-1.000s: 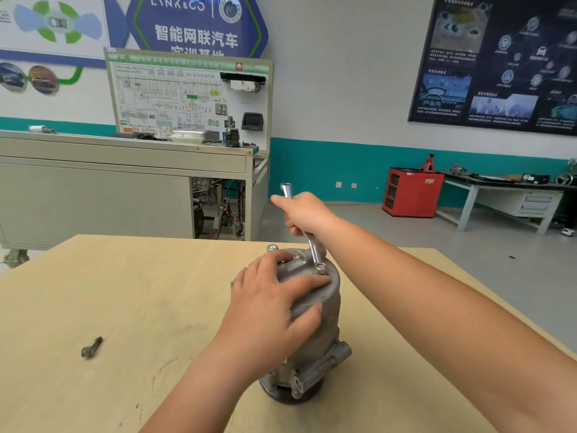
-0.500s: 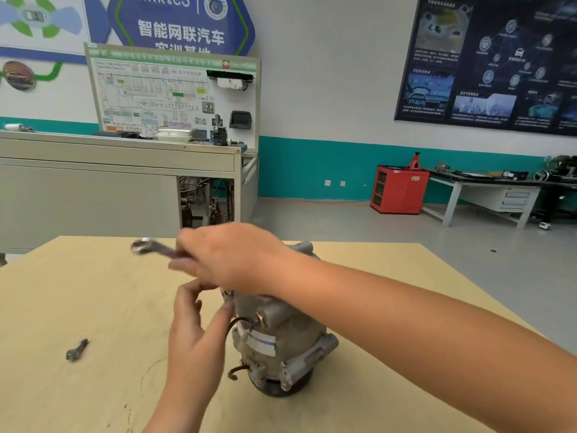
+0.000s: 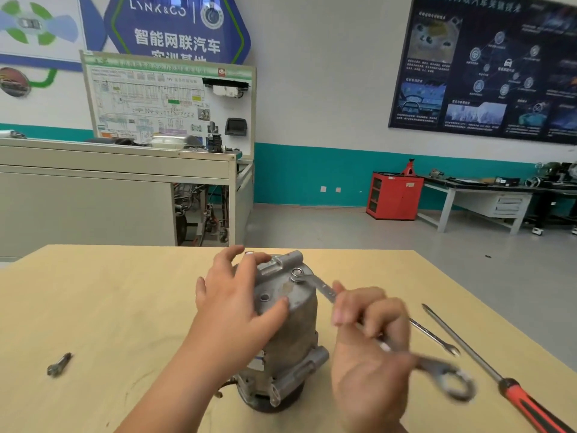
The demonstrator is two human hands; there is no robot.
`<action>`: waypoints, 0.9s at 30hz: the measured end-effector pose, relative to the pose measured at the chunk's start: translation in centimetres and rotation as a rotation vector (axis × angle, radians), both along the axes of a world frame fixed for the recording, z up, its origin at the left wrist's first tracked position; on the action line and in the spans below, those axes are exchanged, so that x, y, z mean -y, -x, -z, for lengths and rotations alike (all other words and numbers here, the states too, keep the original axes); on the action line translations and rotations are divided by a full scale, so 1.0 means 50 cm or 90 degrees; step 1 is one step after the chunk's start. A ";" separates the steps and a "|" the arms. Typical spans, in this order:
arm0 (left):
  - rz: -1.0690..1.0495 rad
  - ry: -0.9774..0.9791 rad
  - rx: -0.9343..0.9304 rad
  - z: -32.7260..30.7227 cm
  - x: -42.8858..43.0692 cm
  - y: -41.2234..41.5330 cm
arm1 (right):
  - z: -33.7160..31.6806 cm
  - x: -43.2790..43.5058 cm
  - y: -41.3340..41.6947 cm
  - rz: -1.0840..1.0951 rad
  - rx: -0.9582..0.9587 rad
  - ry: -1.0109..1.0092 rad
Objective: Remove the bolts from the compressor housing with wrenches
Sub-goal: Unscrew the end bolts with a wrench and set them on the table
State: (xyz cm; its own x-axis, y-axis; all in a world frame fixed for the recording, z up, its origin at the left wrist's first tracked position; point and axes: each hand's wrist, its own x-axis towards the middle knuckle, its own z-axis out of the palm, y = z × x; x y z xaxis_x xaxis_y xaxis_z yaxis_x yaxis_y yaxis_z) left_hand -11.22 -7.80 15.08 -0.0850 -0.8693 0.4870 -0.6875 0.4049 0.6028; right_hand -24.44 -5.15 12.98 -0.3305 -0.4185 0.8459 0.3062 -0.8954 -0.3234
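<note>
Steadies the compressor housing (image 3: 285,323) with the left hand (image 3: 237,295): fingers spread and unclenched, palm laid against the upper flank, thumb flat on the top face, gripping nothing. Reads as a brace against twisting, useful for a casting stood on end on a narrow dark base, near the middle of the pale wooden table (image 3: 109,307).

Curls the right hand (image 3: 368,348) round the shank of a wrench (image 3: 326,290), ring end seated over a bolt (image 3: 297,273) at the right rim of the top face, handle running out low and toward the wearer (far end blurred, so probably moving). Holds well out along the shank, likely for leverage on a tight thread.

Keeps a second wrench (image 3: 434,337) and a red-handled screwdriver (image 3: 487,367) lying just to the right, within easy reach. Leaves a loose bolt (image 3: 59,364) well apart on the left, out of the way.

As for the housing itself: dull grey cast metal, roughly cylindrical, scuffed and stained on top. Shows a small round hole in the top face near the thumb, a raised lug across the far edge, and tubular mounting ears down the near side. Carries a pale label low on the left flank, mostly hidden by the forearm. Cannot tell the number of bolts left in place.
</note>
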 end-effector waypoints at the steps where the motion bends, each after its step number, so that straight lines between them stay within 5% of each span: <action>1: 0.004 -0.021 -0.027 0.003 -0.001 -0.001 | -0.007 0.003 0.005 -0.039 0.104 -0.056; 6: 0.019 -0.024 -0.110 0.024 -0.010 -0.013 | -0.079 0.085 0.059 -0.106 0.393 -0.257; 10: 0.030 -0.008 -0.125 0.034 -0.011 -0.013 | -0.131 0.192 0.058 -0.075 0.379 -0.488; 13: 0.027 0.007 -0.140 0.037 -0.011 -0.011 | -0.145 0.263 0.031 -0.031 0.165 -0.650; 17: 0.023 0.017 -0.137 0.041 -0.011 -0.009 | -0.157 0.311 -0.006 0.015 -0.303 -0.731; 22: 0.025 0.014 -0.128 0.040 -0.010 -0.007 | -0.195 0.312 -0.050 0.252 -0.841 -0.566; 27: 0.011 -0.009 -0.141 0.046 -0.009 -0.004 | -0.213 0.266 -0.124 0.238 -1.118 -0.288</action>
State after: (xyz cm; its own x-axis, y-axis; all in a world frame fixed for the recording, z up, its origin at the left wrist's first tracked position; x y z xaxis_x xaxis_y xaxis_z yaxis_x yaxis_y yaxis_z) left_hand -11.03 -7.33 12.76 0.0080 -0.8754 0.4834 -0.5313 0.4058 0.7437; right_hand -18.25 -18.44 23.65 0.5793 -0.8038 0.1352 -0.7744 -0.5945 -0.2164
